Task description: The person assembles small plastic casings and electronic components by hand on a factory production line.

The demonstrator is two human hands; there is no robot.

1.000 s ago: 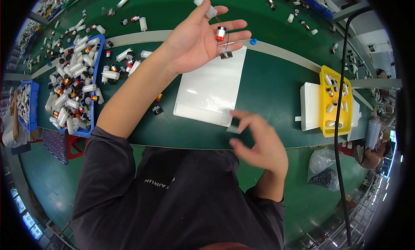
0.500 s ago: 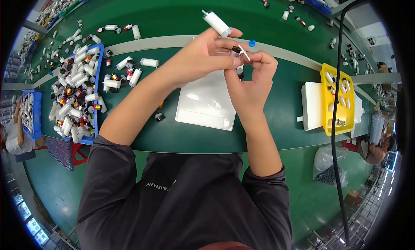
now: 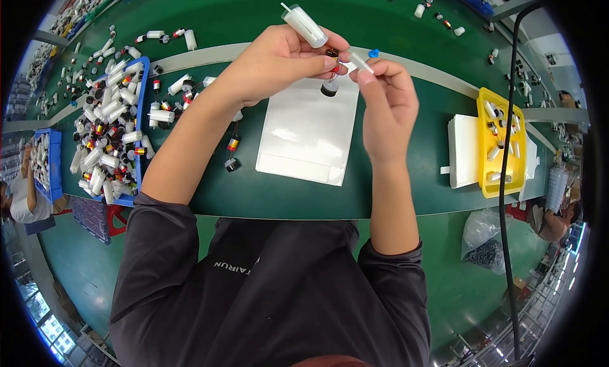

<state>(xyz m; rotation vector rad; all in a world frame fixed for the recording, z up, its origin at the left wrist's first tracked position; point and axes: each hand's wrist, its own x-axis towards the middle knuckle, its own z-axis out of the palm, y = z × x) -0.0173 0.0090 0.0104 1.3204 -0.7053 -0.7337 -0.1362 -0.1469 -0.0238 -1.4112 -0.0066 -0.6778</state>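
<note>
My left hand (image 3: 282, 59) is closed around a wired assembly. A white translucent cylinder (image 3: 306, 27) with a thin nozzle at its far end tilts up past the fingers. Between thumb and fingers sits a small red-and-black part (image 3: 333, 60), and a black round cap (image 3: 329, 88) dangles below it. Thumb and fingers of my right hand (image 3: 388, 110) pinch a short white tube (image 3: 361, 62), its far end close to the left fingertips. Underneath lies a glossy white sheet (image 3: 304, 135).
At left stands a blue bin (image 3: 143, 81) heaped with similar white cylinders; more lie beside it. A loose wired red-and-black part (image 3: 233, 152) lies near the sheet. At right, a yellow tray (image 3: 485, 183) holds several pieces. A black cable (image 3: 505, 196) hangs in front.
My hands have drawn slightly apart: the right moved right with the white tube, the left moved left with the cylinder. The black cap now hangs in plain view.
</note>
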